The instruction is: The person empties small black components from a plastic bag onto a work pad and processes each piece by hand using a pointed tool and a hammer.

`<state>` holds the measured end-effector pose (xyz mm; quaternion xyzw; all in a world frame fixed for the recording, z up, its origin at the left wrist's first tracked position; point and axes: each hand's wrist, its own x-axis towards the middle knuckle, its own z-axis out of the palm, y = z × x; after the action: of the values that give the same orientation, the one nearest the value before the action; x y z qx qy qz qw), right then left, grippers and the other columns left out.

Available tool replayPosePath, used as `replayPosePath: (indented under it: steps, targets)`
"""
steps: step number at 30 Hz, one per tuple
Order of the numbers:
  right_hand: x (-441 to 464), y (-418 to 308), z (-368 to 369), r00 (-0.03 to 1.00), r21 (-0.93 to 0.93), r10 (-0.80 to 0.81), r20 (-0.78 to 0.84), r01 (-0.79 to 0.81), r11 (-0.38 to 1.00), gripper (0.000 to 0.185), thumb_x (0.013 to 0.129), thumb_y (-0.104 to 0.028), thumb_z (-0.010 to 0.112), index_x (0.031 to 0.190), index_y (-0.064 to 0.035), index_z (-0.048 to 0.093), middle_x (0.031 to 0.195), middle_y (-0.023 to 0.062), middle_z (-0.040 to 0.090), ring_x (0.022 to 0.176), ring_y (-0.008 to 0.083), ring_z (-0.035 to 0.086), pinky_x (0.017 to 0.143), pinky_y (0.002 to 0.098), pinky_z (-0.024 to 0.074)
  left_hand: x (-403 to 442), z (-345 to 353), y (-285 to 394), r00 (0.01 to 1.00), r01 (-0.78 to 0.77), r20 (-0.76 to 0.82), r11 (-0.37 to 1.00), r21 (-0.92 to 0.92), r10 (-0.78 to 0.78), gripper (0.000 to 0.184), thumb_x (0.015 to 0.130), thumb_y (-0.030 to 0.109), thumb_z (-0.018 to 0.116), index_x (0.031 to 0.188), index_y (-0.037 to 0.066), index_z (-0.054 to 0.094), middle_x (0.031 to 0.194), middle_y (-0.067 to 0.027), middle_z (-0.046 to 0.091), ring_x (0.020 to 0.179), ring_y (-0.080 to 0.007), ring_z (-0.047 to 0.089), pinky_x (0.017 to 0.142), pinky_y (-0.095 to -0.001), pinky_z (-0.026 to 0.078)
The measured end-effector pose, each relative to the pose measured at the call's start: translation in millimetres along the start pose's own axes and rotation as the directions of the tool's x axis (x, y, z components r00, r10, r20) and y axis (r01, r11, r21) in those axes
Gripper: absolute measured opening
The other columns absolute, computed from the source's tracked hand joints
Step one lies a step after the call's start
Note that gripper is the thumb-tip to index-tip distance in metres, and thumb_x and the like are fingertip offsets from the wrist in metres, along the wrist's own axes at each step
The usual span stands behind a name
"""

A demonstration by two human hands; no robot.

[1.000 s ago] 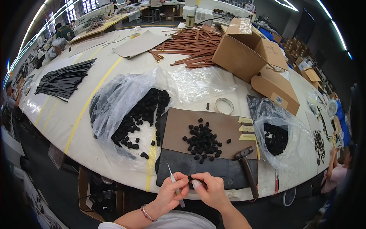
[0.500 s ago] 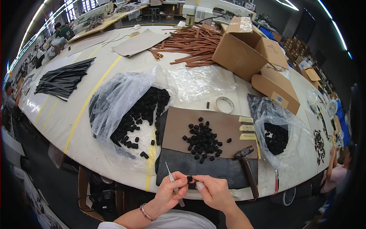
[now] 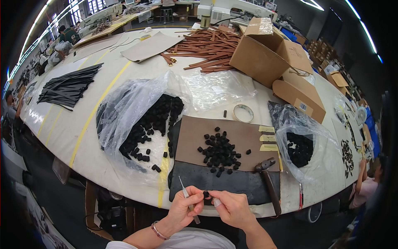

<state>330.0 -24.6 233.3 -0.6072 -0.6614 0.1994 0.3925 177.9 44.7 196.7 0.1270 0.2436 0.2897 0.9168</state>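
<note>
My left hand (image 3: 186, 206) is closed, with a slim, pale tool (image 3: 185, 192) with a thin pointed tip lying across its fingers. Between its thumb and index finger sits a small black piece (image 3: 206, 194), like those in the pile. My right hand (image 3: 234, 208), with a whitish cover on one fingertip, pinches the same piece from the other side. Both hands are just off the table's front edge, below a black mat (image 3: 224, 184). Beyond them a pile of small black pieces (image 3: 219, 151) lies on a brown sheet (image 3: 188, 141).
A hammer (image 3: 268, 180) rests at the mat's right side. Plastic bags of black pieces stand left (image 3: 120, 108) and right (image 3: 323, 145). Farther back are a tape roll (image 3: 235, 114), brown straps (image 3: 211, 45), a cardboard box (image 3: 259, 56) and black strips (image 3: 68, 87). A person (image 3: 367, 184) sits at right.
Almost nothing differs. The view has shifted very slightly, and both hands keep the same grip on the black piece.
</note>
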Motion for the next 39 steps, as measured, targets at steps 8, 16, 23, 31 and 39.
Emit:
replayPosePath:
  steps: [8, 16, 23, 31, 39]
  targets:
    - [3, -4, -2, 0.999, -0.134, -0.048, -0.017, 0.045, 0.99, 0.022, 0.074, -0.002, 0.057, 0.097, -0.0011, 0.061, 0.074, 0.0104, 0.063, 0.061, 0.0217, 0.063, 0.054, 0.0285, 0.0492, 0, 2, -1, 0.998, -0.055, -0.015, 0.996, 0.076, 0.056, 0.002, 0.083, 0.001, 0.059, 0.083, 0.0, 0.057, 0.064, -0.0073, 0.057, 0.045, -0.009, 0.049, 0.033, -0.017, 0.027]
    - [6, -5, -2, 0.943, 0.161, 0.328, 0.066, -0.334, 0.929, 0.013, 0.076, -0.008, 0.061, 0.085, 0.0009, 0.058, 0.07, 0.0087, 0.062, 0.058, 0.0131, 0.059, 0.055, 0.0248, 0.0472, -8, 7, -5, 0.906, -0.407, 0.121, 0.754, 0.515, 0.406, 0.009, 0.078, -0.009, 0.057, 0.086, -0.004, 0.056, 0.085, -0.0142, 0.061, 0.051, -0.0092, 0.053, 0.041, -0.0168, 0.04]
    - [8, 4, 4, 0.941, 0.297, 0.304, 0.147, -0.335, 0.894, 0.015, 0.074, -0.01, 0.064, 0.077, 0.0019, 0.056, 0.064, 0.0053, 0.059, 0.057, 0.0077, 0.053, 0.051, 0.0206, 0.0425, -9, 2, -2, 0.699, -0.626, 0.458, 0.16, 0.764, 0.549, 0.011, 0.078, -0.01, 0.057, 0.088, -0.005, 0.055, 0.091, -0.0138, 0.06, 0.057, -0.0072, 0.055, 0.048, -0.0181, 0.046]
    - [5, 3, 12, 0.96, 0.427, 0.279, 0.01, -0.256, 0.867, 0.012, 0.072, -0.007, 0.065, 0.072, 0.0014, 0.057, 0.058, 0.0014, 0.057, 0.049, 0.0033, 0.047, 0.045, 0.0189, 0.0369, -15, 8, 1, 0.872, -0.442, 0.203, 0.537, 0.718, 0.445, 0.014, 0.077, -0.008, 0.06, 0.091, -0.005, 0.057, 0.093, -0.0113, 0.06, 0.059, -0.0052, 0.055, 0.049, -0.0169, 0.045]
    - [-1, 11, 22, 0.97, 0.501, 0.225, -0.094, -0.149, 0.852, 0.013, 0.07, -0.006, 0.067, 0.073, 0.0021, 0.058, 0.059, 0.0006, 0.057, 0.048, 0.0014, 0.045, 0.044, 0.0169, 0.0353, -10, 4, -3, 0.818, -0.558, 0.33, 0.51, 0.655, 0.472, 0.014, 0.078, -0.004, 0.063, 0.092, -0.002, 0.062, 0.088, -0.0061, 0.06, 0.061, -0.0009, 0.05, 0.05, -0.0148, 0.038]
